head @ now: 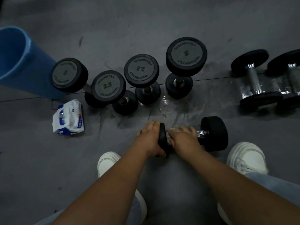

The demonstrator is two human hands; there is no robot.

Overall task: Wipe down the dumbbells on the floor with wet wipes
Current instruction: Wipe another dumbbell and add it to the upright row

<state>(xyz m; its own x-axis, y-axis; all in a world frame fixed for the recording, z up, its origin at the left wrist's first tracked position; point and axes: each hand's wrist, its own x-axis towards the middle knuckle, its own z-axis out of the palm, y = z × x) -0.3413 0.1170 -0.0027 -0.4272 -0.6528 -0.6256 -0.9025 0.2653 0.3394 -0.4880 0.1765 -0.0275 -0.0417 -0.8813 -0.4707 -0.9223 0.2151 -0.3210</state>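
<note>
Left hand [150, 137] grips the lying dumbbell [214, 133], right hand [184, 138] clutches a wipe [169, 138] on its handle; upright dumbbells [141, 70] read TECHNOGYM.

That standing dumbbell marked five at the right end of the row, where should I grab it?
Probably the metal handle of the 5 dumbbell, reaching in from its right, where the floor is open; a 2.5 dumbbell stands close on its left. It stands on end, and its wide round top gives fingers little to curl around.
</note>
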